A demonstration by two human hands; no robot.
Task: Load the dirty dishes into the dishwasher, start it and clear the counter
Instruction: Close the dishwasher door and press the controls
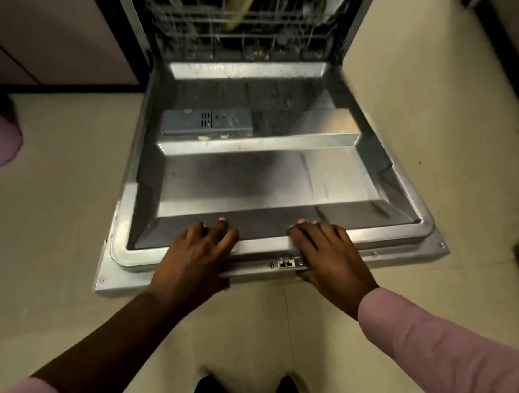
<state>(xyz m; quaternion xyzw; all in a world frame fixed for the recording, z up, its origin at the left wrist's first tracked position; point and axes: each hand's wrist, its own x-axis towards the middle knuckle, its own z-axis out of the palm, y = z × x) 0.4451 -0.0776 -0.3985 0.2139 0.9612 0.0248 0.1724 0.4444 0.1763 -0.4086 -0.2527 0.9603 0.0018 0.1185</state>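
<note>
My left hand (195, 256) and right hand (326, 250) grip the dishwasher door's (251, 181) near edge, fingers curled over it; beyond them, loaded racks (240, 22). Next, probably lifting it shut.

The steel dishwasher door (263, 177) lies fully open and flat, its top edge at 6 o'clock. A grey detergent dispenser (206, 122) sits left of centre. The wire rack (240, 22) at 12 o'clock holds blurred dishes.
</note>
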